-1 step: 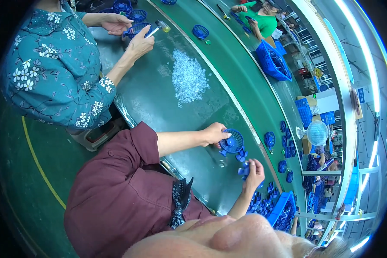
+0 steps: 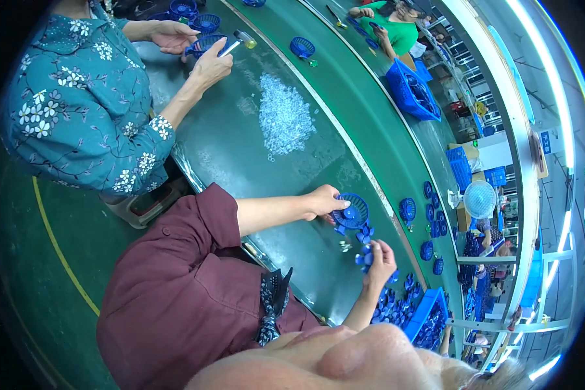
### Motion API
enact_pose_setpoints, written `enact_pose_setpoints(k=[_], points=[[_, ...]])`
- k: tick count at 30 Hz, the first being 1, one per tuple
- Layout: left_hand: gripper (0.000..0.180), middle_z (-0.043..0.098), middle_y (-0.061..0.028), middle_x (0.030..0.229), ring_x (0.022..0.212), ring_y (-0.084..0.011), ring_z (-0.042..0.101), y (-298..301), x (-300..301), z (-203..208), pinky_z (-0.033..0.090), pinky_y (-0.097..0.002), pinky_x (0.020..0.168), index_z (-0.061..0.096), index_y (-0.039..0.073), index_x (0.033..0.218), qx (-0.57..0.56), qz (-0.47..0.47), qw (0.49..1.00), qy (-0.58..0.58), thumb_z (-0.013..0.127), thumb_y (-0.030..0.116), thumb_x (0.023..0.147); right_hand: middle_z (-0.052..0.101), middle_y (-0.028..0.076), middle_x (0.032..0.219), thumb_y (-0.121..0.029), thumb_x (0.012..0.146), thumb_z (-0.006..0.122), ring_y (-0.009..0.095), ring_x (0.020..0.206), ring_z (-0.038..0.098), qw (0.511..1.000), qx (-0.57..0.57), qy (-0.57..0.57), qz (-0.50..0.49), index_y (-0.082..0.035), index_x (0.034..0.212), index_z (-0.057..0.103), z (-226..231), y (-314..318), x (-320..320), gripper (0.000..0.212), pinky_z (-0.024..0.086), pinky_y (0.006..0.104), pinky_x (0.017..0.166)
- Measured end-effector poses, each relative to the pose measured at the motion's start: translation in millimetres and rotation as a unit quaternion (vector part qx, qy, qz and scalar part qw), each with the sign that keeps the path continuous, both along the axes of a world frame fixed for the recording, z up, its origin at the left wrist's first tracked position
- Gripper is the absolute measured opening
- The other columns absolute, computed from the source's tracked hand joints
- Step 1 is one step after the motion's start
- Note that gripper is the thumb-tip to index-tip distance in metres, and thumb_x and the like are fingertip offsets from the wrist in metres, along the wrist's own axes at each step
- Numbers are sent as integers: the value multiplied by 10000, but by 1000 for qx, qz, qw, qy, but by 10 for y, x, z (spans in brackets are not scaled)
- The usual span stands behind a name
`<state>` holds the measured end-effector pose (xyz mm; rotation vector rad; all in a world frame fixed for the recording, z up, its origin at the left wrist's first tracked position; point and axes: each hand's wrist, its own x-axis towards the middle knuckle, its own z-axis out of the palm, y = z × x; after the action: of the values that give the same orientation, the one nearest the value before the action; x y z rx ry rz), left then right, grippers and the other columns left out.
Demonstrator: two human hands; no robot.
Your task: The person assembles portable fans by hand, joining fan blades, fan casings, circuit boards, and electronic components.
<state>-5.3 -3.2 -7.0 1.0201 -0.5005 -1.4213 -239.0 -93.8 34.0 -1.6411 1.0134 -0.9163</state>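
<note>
Hands first: the left hand (image 2: 324, 200) grips the rim of a round blue grille (image 2: 352, 212) lying on the green table (image 2: 240, 156), and the right hand (image 2: 379, 256) pinches a small blue part (image 2: 365, 259) just beside loose blue pieces (image 2: 365, 233). The grille could skid on the smooth surface if the left grip eases. The heaped blue crate (image 2: 425, 305) nearby could shed parts when bumped.

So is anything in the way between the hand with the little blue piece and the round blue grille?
Nothing solid blocks it. The right hand sits just apart from the round blue grille held by the left hand; only small loose blue pieces lie between.
</note>
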Motion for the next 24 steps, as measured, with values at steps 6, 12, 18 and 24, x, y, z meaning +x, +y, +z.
enact_pose_setpoints(k=[6,12,18,24], points=[[266,638,-91,862,726,-212,655,-41,-81,128,576,-371,576,544,3,992,0,-21,998,66,685,173,843,654,127,928,-68,829,634,228,861,626,945,-266,189,-15,1,951,652,-352,40,-250,141,489,324,794],[208,661,-70,926,808,-184,660,-92,91,6,568,-336,687,598,43,1004,-47,37,995,78,663,182,863,643,141,951,-88,810,666,230,777,642,899,-343,268,-45,3,1029,629,-33,-73,-375,240,505,316,700],[223,666,-70,939,814,-165,665,-98,-38,12,568,-329,704,601,38,1023,-21,0,997,79,654,190,868,628,132,900,-133,763,708,277,748,631,868,-273,415,14,-61,1063,631,96,223,-541,319,504,368,677],[238,660,-90,961,854,-196,667,4,-79,152,574,-366,744,573,23,1074,-33,-19,997,65,624,147,877,612,172,928,-224,802,670,369,829,613,830,-253,497,-7,-78,1075,610,54,312,-396,315,492,448,712]])
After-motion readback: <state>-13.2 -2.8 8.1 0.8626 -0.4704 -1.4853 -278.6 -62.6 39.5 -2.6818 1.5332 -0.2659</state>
